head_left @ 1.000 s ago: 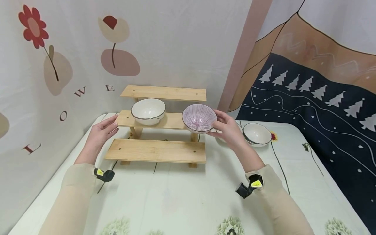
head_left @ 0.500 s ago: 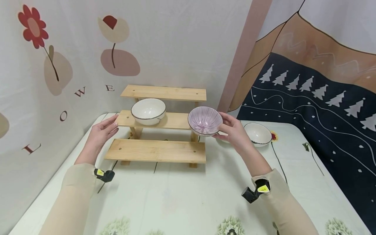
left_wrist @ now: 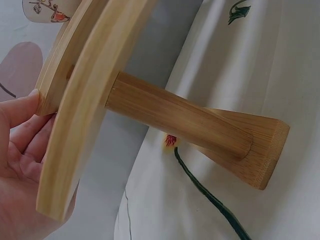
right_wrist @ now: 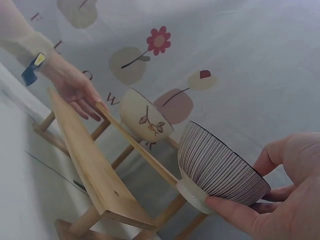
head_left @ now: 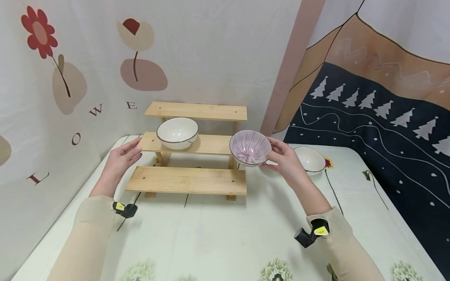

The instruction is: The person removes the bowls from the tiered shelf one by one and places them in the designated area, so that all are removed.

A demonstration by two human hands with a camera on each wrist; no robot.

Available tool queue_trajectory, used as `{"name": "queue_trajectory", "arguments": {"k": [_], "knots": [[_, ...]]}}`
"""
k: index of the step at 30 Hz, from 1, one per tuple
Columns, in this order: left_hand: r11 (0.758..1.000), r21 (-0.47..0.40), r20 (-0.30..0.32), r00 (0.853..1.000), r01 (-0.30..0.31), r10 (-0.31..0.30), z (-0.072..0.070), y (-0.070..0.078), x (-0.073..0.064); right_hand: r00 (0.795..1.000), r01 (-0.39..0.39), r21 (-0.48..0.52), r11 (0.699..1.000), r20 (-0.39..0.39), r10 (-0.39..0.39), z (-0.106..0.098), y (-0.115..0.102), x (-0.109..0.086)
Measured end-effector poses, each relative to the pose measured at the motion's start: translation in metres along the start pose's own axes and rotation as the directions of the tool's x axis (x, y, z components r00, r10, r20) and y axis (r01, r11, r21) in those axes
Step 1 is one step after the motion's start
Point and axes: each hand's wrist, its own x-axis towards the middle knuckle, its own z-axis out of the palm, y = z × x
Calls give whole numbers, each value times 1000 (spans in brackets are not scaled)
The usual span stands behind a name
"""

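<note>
My right hand holds a purple-striped bowl by its right side, thumb toward the foot and fingers near the rim. The bowl is tilted, just off the right end of the middle shelf; dark stripes cover its outside in the right wrist view. A bamboo three-step rack stands on the table. On the left of its middle shelf sits a white bowl with a dark rim and a branch pattern outside. My left hand touches that shelf's left end with the thumb, fingers loosely extended below it.
Another white dark-rimmed bowl rests on the table right of the rack, partly behind my right hand. A pale floral cloth covers the table. Printed curtains hang close behind the rack and along both sides.
My right hand has moved right and slightly toward me with the striped bowl, away from the middle shelf. The left hand has stayed in place.
</note>
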Motion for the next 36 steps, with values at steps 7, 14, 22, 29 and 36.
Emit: {"name": "queue_trajectory", "arguments": {"k": [7, 14, 22, 29, 36], "knots": [[1000, -30, 9, 1000, -5, 6, 0, 1, 0, 1000, -13, -6, 1000, -15, 13, -4, 1, -5], [998, -54, 10, 1000, -26, 26, 1, 2, -3, 999, -31, -11, 999, -20, 31, -10, 1, -11], [998, -58, 12, 1000, -25, 26, 0, 2, -2, 1000, -2, -4, 1000, -9, 2, -17, 6, -19], [999, -33, 5, 1000, -19, 20, 0, 1, -1, 1000, -13, 18, 1000, -7, 13, -23, 11, -25], [999, -40, 5, 999, -33, 34, 0, 1, -1, 1000, -30, 19, 999, -4, 30, -28, 18, -29]]}}
